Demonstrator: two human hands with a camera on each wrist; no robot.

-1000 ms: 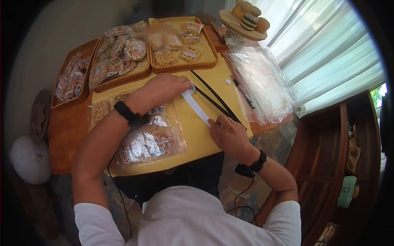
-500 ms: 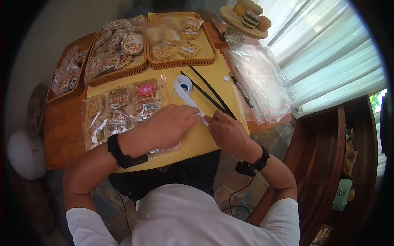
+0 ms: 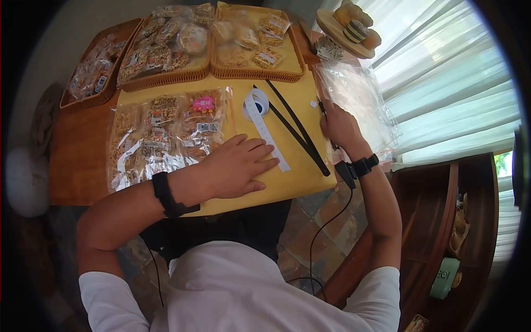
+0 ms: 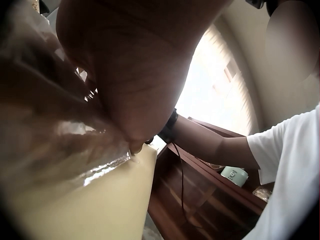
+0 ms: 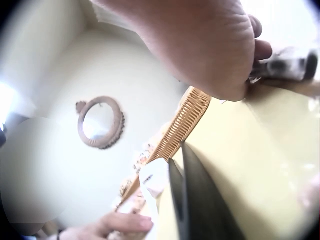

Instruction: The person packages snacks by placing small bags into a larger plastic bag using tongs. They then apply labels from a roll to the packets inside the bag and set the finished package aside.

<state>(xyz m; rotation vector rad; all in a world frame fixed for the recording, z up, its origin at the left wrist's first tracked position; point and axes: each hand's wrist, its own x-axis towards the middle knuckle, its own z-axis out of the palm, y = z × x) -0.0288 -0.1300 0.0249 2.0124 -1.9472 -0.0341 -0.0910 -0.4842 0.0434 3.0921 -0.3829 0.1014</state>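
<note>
My left hand (image 3: 235,166) rests palm down with its fingers spread, fingertips at the lower edge of a white label strip (image 3: 269,141). The strip unrolls from a label roll (image 3: 260,98) that lies on the yellow sheet. Under and beside my left wrist is a large clear bag (image 3: 160,124) of packaged nut-and-grain cakes with a pink sticker; its plastic fills the left side of the left wrist view. At the sheet's right edge my right hand (image 3: 342,130) grips a dark pen (image 5: 287,69), whose end shows past the fingers in the right wrist view.
Two long black strips (image 3: 301,135) lie between the hands. Wicker baskets (image 3: 260,73) of wrapped snacks line the back. Clear plastic bags (image 3: 354,94) lie at right, below a wooden stand (image 3: 332,25) with breads. A wooden shelf (image 3: 426,205) stands beyond the table's right side.
Both hands have let go of the label strip, which now lies on the sheet. My right hand has moved right and taken the pen; my left hand has spread flat near the strip.
</note>
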